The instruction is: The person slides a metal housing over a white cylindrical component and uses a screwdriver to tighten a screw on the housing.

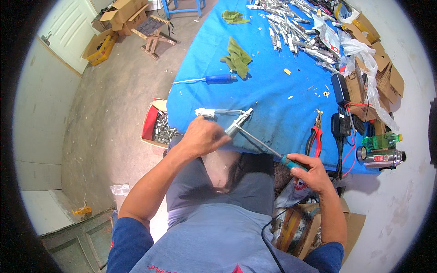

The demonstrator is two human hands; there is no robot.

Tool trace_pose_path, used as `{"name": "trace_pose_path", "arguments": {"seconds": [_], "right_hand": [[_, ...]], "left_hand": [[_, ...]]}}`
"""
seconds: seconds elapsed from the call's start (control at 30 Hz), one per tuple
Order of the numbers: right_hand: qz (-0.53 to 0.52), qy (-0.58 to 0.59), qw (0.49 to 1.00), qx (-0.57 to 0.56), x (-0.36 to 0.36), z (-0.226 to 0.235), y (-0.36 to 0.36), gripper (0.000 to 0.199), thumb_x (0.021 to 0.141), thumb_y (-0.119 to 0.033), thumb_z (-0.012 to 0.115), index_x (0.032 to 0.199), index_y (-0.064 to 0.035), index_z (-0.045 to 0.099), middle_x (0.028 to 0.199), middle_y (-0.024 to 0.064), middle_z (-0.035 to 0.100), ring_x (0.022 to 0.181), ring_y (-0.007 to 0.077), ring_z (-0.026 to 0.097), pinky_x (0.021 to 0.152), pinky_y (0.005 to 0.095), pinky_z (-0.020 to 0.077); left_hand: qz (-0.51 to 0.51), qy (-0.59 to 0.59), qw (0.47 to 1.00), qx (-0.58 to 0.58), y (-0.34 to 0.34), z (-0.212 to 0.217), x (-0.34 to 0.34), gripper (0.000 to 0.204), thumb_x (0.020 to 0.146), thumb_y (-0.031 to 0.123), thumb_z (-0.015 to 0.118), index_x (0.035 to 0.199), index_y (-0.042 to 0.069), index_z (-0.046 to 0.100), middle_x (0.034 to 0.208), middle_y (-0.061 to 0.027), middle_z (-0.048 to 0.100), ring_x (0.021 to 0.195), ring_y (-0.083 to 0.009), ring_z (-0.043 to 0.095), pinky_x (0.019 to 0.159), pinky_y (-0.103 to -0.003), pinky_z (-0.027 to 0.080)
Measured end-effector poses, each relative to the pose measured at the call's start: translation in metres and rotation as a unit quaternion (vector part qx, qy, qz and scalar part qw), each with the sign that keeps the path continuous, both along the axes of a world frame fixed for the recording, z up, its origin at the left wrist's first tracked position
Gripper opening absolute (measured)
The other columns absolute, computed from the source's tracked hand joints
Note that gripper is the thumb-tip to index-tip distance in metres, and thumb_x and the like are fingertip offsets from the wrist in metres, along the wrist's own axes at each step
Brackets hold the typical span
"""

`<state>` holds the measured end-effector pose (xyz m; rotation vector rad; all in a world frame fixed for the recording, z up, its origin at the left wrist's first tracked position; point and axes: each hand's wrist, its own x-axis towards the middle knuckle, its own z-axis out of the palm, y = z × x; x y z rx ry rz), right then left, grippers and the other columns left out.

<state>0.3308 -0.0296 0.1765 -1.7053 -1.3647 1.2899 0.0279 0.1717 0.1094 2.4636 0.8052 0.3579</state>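
Here's the grey-blue shirt [209,239] | navy sleeves [129,243] flank it | red script [159,270] marks it | dark-grey trousers [189,184] below it

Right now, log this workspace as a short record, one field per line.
Left hand: holding the white part
Right hand: gripping the teal-handled screwdriver
Screwdriver tip: at the white part
Surface: blue table covering
Right on table: red-handled pliers
Farther forward: blue-handled screwdriver, green cloths
Left of table: open box of small metal pieces

I see the linkage [242,119] left of the pliers [317,131], rags [236,58] far on the table [268,88], perhaps metal sleeves [163,130] in the left carton [149,123].
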Motion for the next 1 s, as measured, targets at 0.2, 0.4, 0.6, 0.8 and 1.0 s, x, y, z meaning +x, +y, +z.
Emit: {"name": "trace_pose_path", "arguments": {"seconds": [0.2,0.4,0.6,0.8,1.0], "right_hand": [[-0.03,0.106,0.987,-0.121,-0.016,0.0,0.002,0.04,0.092,-0.015,0.066,0.13,-0.0054,0.06,0.093,0.0028,0.07,0.075,0.0117,0.064,0.064,0.0261,0.0498],[0.097,-0.192,0.957,0.192,-0.023,-0.029,-0.002,0.044,0.085,-0.009,0.068,0.128,-0.0077,0.061,0.087,0.0149,0.068,0.067,0.0217,0.066,0.058,0.0332,0.0519],[0.103,-0.358,0.891,0.26,-0.041,-0.051,-0.021,0.051,0.079,-0.005,0.069,0.129,-0.0114,0.061,0.078,0.0121,0.059,0.061,0.0298,0.062,0.054,0.0389,0.0521],[0.084,-0.246,0.927,0.271,-0.036,-0.049,-0.016,0.051,0.082,-0.007,0.068,0.132,-0.011,0.059,0.082,0.0118,0.064,0.062,0.0229,0.062,0.056,0.0342,0.0521],[-0.04,0.12,0.98,-0.155,-0.021,0.005,0.003,0.042,0.096,-0.018,0.06,0.136,-0.0077,0.055,0.084,-0.0019,0.061,0.07,0.0085,0.054,0.065,0.0267,0.0483]], "left_hand": [[0.009,-0.01,1.0,0.006,-0.002,-0.004,0.0,0.035,0.084,0.034,0.071,0.063,0.008,0.061,0.058,-0.0083,0.056,0.057,-0.0305,0.051,0.067,-0.041,0.037],[0.006,-0.005,1.0,0.014,-0.002,-0.004,0.001,0.035,0.084,0.033,0.072,0.063,0.008,0.061,0.057,-0.009,0.055,0.057,-0.0313,0.052,0.067,-0.041,0.037],[0.007,0.005,1.0,0.016,-0.001,-0.004,0.002,0.034,0.084,0.032,0.071,0.063,0.007,0.063,0.058,-0.0105,0.057,0.058,-0.0328,0.052,0.067,-0.042,0.038],[0.012,0.01,1.0,0.004,-0.001,0.0,0.003,0.036,0.085,0.035,0.07,0.064,0.006,0.063,0.058,-0.0112,0.056,0.058,-0.0322,0.051,0.068,-0.041,0.038],[0.023,0.018,1.0,0.003,-0.003,0.0,0.004,0.037,0.086,0.037,0.069,0.065,0.007,0.064,0.06,-0.0114,0.058,0.059,-0.0323,0.052,0.068,-0.041,0.038]]}}
